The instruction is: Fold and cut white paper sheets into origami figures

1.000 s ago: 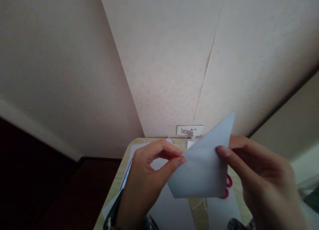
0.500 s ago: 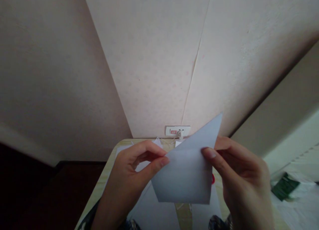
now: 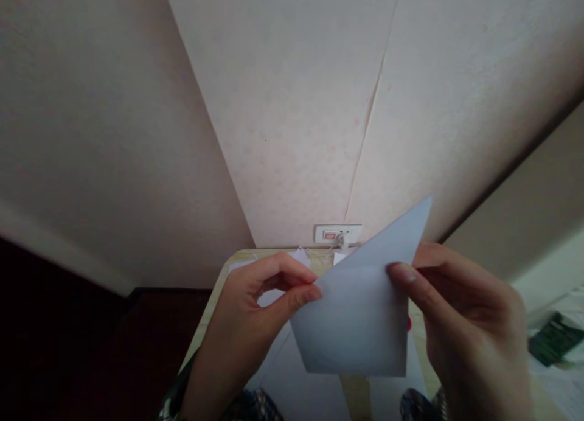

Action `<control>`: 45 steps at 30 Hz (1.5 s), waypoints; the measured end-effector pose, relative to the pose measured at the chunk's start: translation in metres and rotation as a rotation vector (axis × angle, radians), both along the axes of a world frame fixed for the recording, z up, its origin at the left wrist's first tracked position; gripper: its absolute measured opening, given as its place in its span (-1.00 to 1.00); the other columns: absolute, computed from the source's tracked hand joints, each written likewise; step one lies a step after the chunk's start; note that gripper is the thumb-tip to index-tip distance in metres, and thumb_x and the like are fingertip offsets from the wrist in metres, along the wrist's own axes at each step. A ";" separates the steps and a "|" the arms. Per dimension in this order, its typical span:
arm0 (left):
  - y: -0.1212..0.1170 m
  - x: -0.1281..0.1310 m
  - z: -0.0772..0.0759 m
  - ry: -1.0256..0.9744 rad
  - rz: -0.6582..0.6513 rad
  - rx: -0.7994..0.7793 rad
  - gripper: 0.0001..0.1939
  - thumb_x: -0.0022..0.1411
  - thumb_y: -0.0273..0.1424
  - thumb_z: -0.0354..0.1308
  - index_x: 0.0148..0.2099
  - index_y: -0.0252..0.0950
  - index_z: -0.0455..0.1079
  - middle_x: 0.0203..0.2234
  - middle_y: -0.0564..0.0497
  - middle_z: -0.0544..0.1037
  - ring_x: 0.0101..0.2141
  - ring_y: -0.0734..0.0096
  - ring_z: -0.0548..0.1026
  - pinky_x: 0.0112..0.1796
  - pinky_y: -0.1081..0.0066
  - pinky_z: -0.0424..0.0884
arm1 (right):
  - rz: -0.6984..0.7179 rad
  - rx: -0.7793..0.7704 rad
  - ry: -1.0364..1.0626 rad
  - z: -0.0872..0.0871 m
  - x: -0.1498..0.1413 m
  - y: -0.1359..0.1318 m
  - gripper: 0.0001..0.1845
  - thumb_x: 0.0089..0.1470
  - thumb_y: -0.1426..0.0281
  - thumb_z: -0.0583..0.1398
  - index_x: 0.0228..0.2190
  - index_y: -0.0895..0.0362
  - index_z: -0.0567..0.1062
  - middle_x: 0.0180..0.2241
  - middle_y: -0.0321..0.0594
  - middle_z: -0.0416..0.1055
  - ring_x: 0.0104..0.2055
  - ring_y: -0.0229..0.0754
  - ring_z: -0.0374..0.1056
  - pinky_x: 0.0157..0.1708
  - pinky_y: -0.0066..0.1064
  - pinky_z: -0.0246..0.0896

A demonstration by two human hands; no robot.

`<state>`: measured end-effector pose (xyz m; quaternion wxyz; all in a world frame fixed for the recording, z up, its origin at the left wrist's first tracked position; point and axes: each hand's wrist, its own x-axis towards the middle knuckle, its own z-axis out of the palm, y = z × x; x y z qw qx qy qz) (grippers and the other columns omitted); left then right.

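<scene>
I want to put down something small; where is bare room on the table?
Only narrow strips of table look mostly bare: between the lower sheets, and along the left edge beside the left hand. Papers crowd the back near the socket; the held paper hides the middle.

Above the white paper (image 3: 356,323), open air lets a hand pass in front of the wall (image 3: 296,135), which blocks reach beyond the paper. A plug (image 3: 343,243) in the socket (image 3: 320,233) sticks out behind the paper's sloping upper edge. The left grip (image 3: 258,308) obstructs the lower end of that slope, and the right grip (image 3: 474,320) bars the paper's right side. The paper's bottom edge lies open between the two grips, over loose sheets (image 3: 308,396) on the counter (image 3: 357,396), while a red item (image 3: 409,323), mostly hidden, sits behind the paper's right edge
</scene>
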<state>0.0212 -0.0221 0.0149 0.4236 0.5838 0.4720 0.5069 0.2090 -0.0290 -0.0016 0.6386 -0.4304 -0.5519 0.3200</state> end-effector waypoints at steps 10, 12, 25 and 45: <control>0.003 0.002 -0.003 0.097 0.037 0.022 -0.88 0.07 -0.45 0.29 -0.47 -0.12 0.55 -0.54 0.20 0.63 -0.47 0.53 0.56 -0.43 0.67 0.41 | -0.023 0.021 0.007 -0.002 0.005 0.004 -0.82 0.17 0.38 0.26 -0.48 -0.04 0.53 -0.53 -0.40 0.40 -0.51 -0.28 0.25 -0.64 -0.48 0.07; 0.004 0.001 -0.005 0.106 0.040 0.021 -0.90 0.06 -0.42 0.30 -0.48 -0.12 0.56 -0.54 0.19 0.63 -0.48 0.51 0.56 -0.44 0.66 0.41 | -0.013 0.015 0.037 -0.001 0.007 0.004 -0.80 0.17 0.37 0.25 -0.50 -0.03 0.51 -0.55 -0.40 0.37 -0.56 -0.29 0.20 -0.68 -0.49 0.04; 0.001 0.008 -0.001 0.084 0.064 0.032 -0.83 0.09 -0.48 0.26 -0.52 -0.16 0.51 -0.59 0.21 0.58 -0.50 0.55 0.53 -0.40 0.66 0.40 | -0.023 0.026 0.048 0.001 0.009 0.003 -0.83 0.15 0.39 0.26 -0.48 -0.03 0.55 -0.54 -0.36 0.39 -0.52 -0.26 0.25 -0.67 -0.48 0.06; -0.015 0.009 -0.007 -0.026 -0.153 0.001 -0.38 0.05 -0.15 0.38 0.18 0.06 0.37 0.17 0.07 0.47 0.10 0.19 0.48 0.03 0.38 0.46 | -0.097 0.360 -0.522 -0.006 -0.018 0.008 -0.92 0.16 0.48 0.22 -0.30 0.06 0.44 -0.16 -0.20 0.39 -0.12 -0.16 0.38 -0.16 -0.36 0.32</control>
